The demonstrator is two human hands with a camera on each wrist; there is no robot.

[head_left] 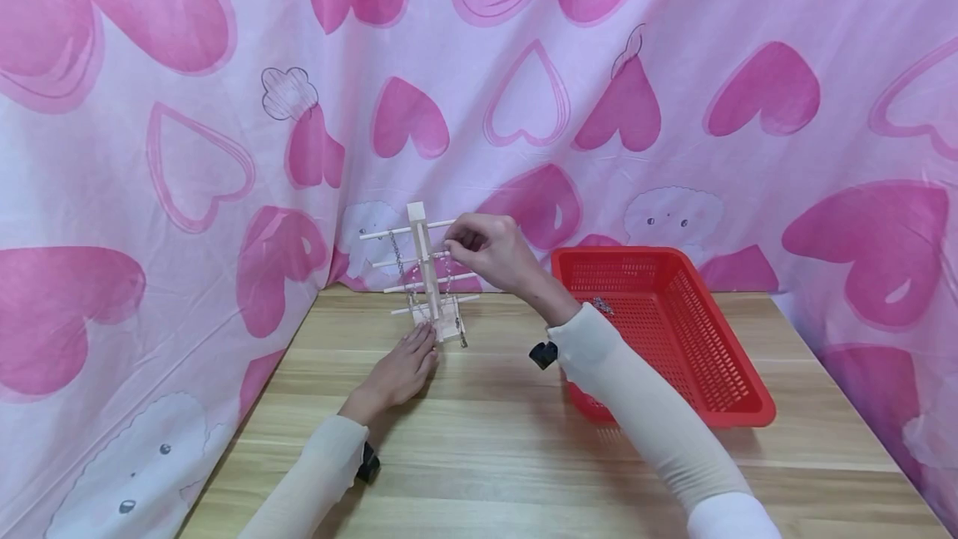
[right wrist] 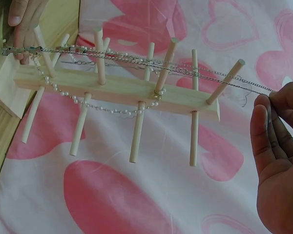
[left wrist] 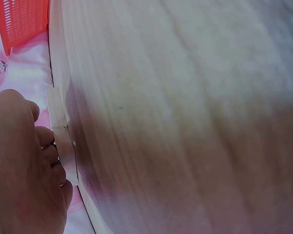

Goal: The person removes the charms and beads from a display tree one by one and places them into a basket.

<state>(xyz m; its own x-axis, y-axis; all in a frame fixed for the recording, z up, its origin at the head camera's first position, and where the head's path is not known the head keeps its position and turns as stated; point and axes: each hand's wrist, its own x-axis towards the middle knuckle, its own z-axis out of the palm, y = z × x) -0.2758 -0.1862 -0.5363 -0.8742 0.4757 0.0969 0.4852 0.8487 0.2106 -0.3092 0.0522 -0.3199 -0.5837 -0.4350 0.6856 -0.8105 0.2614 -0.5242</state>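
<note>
Thumb and fingertips of my right hand (head_left: pixel 494 249) pinch one end of a thin silver chain necklace (right wrist: pixel 234 83), held beside the top of a wooden peg stand (head_left: pixel 428 273). In the right wrist view the chain runs taut along the post, with square silver links (right wrist: pixel 22 50) at its far end near the base. My left hand (head_left: pixel 402 368) lies with extended fingers on the stand's base (head_left: pixel 450 324). A pearl-beaded necklace (right wrist: pixel 122 112) loops over the pegs, and a darker chain (head_left: pixel 397 249) hangs on the left side.
A red plastic basket (head_left: pixel 737 348) stands on the wooden table (head_left: pixel 479 456) to the right, with a small heap of silver jewelry (head_left: pixel 602 306) inside. A pink heart-patterned curtain (head_left: pixel 524 106) hangs close behind the stand.
</note>
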